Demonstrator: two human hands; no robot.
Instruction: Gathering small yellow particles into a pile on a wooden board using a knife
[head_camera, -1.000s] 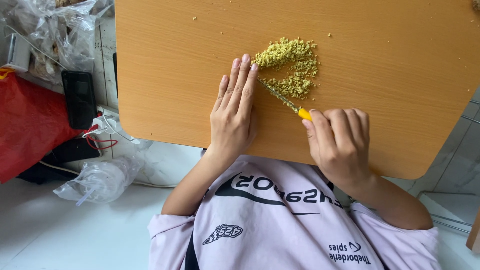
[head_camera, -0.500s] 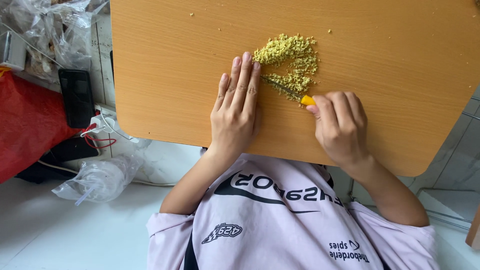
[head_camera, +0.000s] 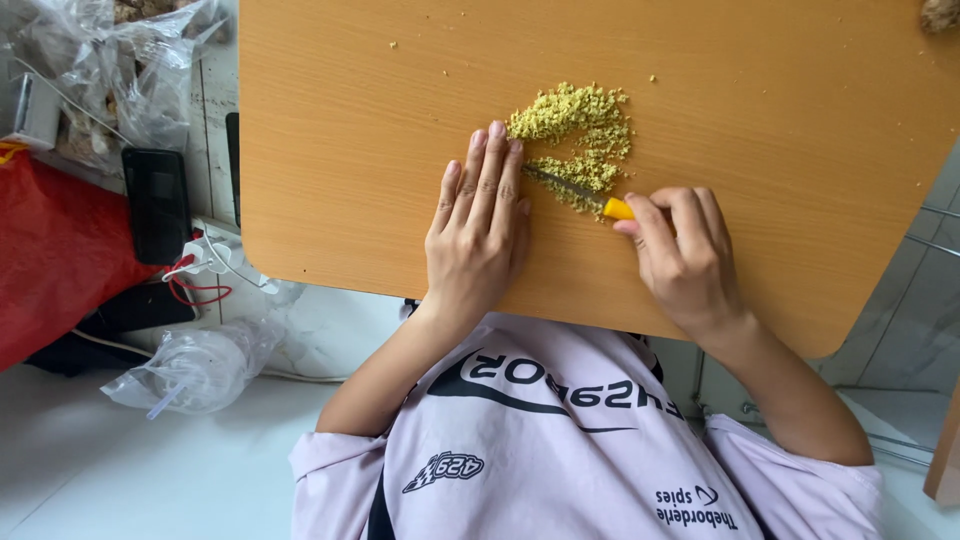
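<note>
A pile of finely chopped yellow-green bits (head_camera: 585, 125) lies on a wooden tabletop (head_camera: 360, 140). My right hand (head_camera: 685, 255) is shut on a small knife with a yellow handle (head_camera: 618, 208). Its thin blade (head_camera: 562, 185) lies low across the near part of the pile. My left hand (head_camera: 478, 225) rests flat on the table, fingers straight and close together. Its fingertips reach the left edge of the pile, right beside the blade.
A few stray crumbs dot the table around the pile. Left of the table, on the floor, are clear plastic bags (head_camera: 110, 80), a black phone (head_camera: 157, 200), a red bag (head_camera: 50, 250), cables (head_camera: 205, 270) and a crumpled plastic cup (head_camera: 190, 368). The table's rounded near edge is just above my lap.
My right hand has moved the knife slightly farther away from me into the pile. My left hand has stayed flat in about the same place.
</note>
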